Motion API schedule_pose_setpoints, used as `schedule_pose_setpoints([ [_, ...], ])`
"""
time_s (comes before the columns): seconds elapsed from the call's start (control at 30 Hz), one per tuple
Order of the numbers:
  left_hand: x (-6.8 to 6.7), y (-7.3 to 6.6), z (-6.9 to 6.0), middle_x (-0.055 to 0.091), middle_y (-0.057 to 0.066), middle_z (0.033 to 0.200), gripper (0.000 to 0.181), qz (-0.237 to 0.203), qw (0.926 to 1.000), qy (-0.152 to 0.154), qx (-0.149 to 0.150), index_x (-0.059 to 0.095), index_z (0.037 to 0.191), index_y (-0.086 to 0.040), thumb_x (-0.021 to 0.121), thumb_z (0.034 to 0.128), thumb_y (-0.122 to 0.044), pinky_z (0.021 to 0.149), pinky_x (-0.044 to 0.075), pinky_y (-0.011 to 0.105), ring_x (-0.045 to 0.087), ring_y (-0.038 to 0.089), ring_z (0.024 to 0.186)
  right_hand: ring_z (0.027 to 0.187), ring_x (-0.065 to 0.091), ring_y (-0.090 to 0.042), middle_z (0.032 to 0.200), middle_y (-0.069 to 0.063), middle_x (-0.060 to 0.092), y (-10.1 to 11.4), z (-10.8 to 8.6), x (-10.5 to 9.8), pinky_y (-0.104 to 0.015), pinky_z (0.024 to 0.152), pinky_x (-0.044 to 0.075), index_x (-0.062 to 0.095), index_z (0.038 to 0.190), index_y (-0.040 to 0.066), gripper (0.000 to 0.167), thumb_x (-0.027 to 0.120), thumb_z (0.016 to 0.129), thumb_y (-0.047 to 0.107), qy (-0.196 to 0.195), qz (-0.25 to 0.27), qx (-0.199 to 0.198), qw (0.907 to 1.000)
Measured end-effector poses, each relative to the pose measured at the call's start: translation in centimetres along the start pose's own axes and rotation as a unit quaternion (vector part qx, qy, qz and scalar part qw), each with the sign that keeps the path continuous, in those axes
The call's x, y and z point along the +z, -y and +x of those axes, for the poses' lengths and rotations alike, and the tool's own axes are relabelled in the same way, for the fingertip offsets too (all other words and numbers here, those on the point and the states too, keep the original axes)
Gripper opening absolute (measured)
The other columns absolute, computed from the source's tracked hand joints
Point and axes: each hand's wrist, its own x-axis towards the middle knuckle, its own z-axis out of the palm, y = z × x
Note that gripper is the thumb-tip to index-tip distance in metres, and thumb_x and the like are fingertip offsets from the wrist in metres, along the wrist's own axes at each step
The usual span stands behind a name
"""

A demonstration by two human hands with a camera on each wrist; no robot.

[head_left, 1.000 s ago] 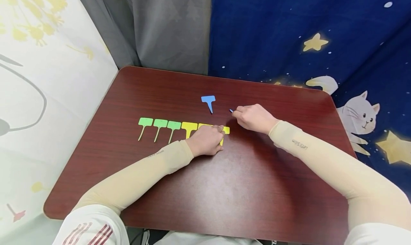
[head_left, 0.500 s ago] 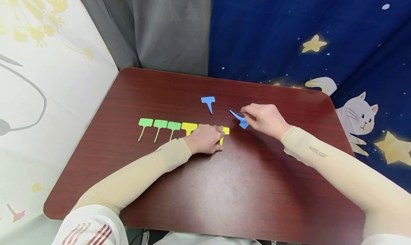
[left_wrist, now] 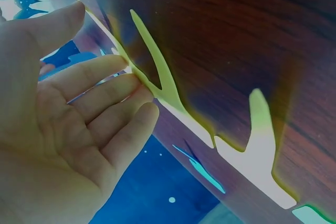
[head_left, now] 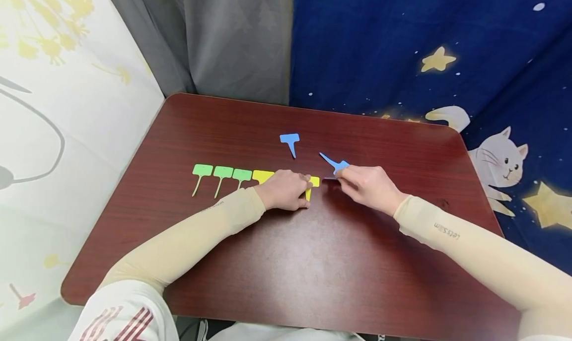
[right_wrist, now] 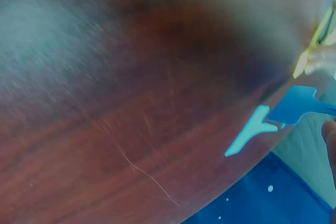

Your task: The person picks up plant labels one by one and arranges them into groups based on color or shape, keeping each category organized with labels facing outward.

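Fingers of the left hand (head_left: 285, 189) extend loosely onto yellow tags (head_left: 315, 182); the right hand (head_left: 368, 187) pinches a blue tag (right_wrist: 298, 106), loose blue tag (head_left: 340, 166) at its ten o'clock

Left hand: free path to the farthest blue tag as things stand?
Likely yes: only bare tabletop shows between the left hand and the farthest blue tag, though the hand touches a yellow tag.

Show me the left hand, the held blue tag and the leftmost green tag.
Left hand (head_left: 286, 189): head view, on the back of the hand.
Held blue tag (right_wrist: 293, 106): right wrist view, on its wide end.
Leftmost green tag (head_left: 203, 170): head view, on its wide end.
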Motion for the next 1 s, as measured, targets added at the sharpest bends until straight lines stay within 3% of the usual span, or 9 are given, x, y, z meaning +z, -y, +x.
schedule_pose_setpoints([
  [0.2,-0.2,-0.2,-0.1,0.054,0.010,0.146,0.047,-0.011,0.9999,0.010,0.001,0.069,0.128,-0.015,0.068,0.0935,-0.047,0.077,0.055,0.040,0.068,0.024,0.106,0.068,0.059,-0.002,0.088,0.009,0.065,0.8,-1.3,1.0,-0.027,0.051,0.052,0.068,0.098,0.014,0.010,0.067,0.089,0.013,0.023,-0.002,-0.033,0.9992],
  [0.4,-0.4,-0.4,-0.1,0.052,0.010,0.148,0.046,-0.010,0.9998,0.015,-0.004,0.069,0.128,-0.014,0.066,0.0948,-0.045,0.083,0.054,0.042,0.064,0.024,0.117,0.076,0.062,-0.009,0.094,0.004,0.062,1.3,-2.3,1.7,-0.031,0.055,0.054,0.069,0.099,0.013,0.010,0.066,0.091,0.018,0.048,-0.016,-0.065,0.9966],
  [0.77,-0.4,-0.4,-0.2,0.049,0.010,0.151,0.049,-0.014,0.9994,0.028,-0.015,0.065,0.135,-0.014,0.064,0.0966,-0.045,0.084,0.054,0.043,0.066,0.027,0.113,0.078,0.056,-0.012,0.101,0.001,0.058,1.6,-3.4,2.6,-0.031,0.052,0.051,0.068,0.103,0.015,0.013,0.065,0.091,0.019,0.110,-0.019,-0.081,0.9905],
  [0.87,-0.2,-0.4,-0.2,0.048,0.010,0.152,0.049,-0.020,0.9993,0.026,-0.018,0.064,0.136,-0.015,0.064,0.0971,-0.045,0.085,0.054,0.044,0.061,0.026,0.122,0.085,0.055,-0.014,0.108,0.000,0.058,1.6,-3.4,2.7,-0.031,0.054,0.051,0.068,0.107,0.016,0.020,0.062,0.089,0.019,0.127,-0.014,-0.070,0.9893],
  [1.0,0.0,-0.5,-0.4,0.044,0.011,0.154,0.049,-0.024,0.9993,0.020,-0.022,0.064,0.137,-0.016,0.063,0.0974,-0.044,0.084,0.055,0.043,0.055,0.023,0.131,0.100,0.053,-0.016,0.122,0.000,0.056,1.5,-3.3,2.7,-0.033,0.064,0.054,0.066,0.121,0.016,0.032,0.062,0.090,0.026,0.152,-0.008,-0.013,0.9883],
])
